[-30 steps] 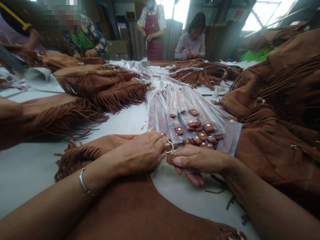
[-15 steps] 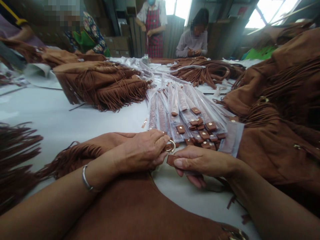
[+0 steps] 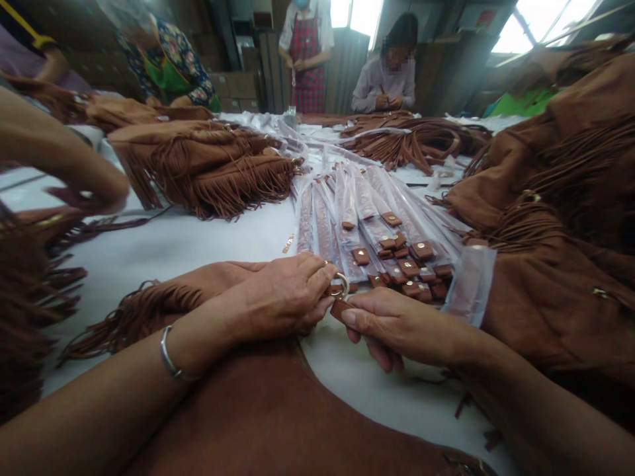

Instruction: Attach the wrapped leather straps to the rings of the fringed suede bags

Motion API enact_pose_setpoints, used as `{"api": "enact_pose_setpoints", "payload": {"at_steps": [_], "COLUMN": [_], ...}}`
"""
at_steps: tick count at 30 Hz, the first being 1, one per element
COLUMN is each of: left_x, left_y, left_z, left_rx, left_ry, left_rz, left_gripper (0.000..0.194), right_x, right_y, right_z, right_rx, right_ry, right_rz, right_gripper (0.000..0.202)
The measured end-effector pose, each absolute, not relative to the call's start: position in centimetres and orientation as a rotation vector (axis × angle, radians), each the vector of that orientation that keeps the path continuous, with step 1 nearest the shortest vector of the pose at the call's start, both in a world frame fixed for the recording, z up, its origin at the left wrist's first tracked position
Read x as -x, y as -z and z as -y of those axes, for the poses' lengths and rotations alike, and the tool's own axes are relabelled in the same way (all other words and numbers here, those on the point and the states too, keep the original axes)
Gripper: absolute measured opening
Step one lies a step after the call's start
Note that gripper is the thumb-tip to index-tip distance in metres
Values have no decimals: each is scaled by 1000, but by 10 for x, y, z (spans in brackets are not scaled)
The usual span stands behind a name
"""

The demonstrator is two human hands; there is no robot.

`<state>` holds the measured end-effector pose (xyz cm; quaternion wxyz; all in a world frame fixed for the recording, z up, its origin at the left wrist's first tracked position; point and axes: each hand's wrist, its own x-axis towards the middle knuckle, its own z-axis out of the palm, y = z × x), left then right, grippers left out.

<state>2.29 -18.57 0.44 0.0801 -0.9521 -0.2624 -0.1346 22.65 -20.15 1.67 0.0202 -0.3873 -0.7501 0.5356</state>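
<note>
My left hand (image 3: 292,291) is closed on a metal ring (image 3: 342,285), which sticks out past the fingertips. Between thumb and fingers, my right hand (image 3: 391,324) pinches the end of a brown strap (image 3: 339,308), right beside the ring. Whether the strap end passes through the ring I cannot tell. Under my arms lies a large brown suede bag (image 3: 248,403), its top edge curving down to the right. Just beyond my left hand, a brown piece with fringe (image 3: 163,301) rests on the table.
Straps in clear plastic sleeves (image 3: 367,211) fan out ahead. Fringed bags (image 3: 198,158) stand at the left, and a tall heap of brown bags (image 3: 555,264) rises on the right. Another person's arm (image 3: 64,152) reaches in from the left. Several co-workers are across the white table (image 3: 238,235).
The strap end in my right hand has moved up closer to the ring. Another person's arm has come in at the left, over the fringed pieces. My left hand has barely moved.
</note>
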Motion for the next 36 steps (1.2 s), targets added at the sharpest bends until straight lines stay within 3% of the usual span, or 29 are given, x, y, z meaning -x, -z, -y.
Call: {"api": "enact_pose_setpoints", "payload": {"at_steps": [8, 16, 25, 36], "left_x": [-24, -23, -18, -31], "left_y": [3, 1, -3, 3], "left_z": [185, 183, 177, 182], "left_rx": [2720, 2790, 2952, 2763], "left_ry": [395, 293, 240, 203], "left_rz": [725, 853, 1046, 1051], "left_gripper": [14, 19, 21, 20], "right_x": [-215, -214, -206, -208], "right_y": [-18, -11, 1, 10], "right_z": [208, 205, 208, 198], "right_rx": [1301, 1282, 1372, 1386], "right_ry": [-1209, -1247, -847, -953], "right_rz": [2516, 2440, 2409, 2249], "right_gripper": [28, 28, 22, 28]}}
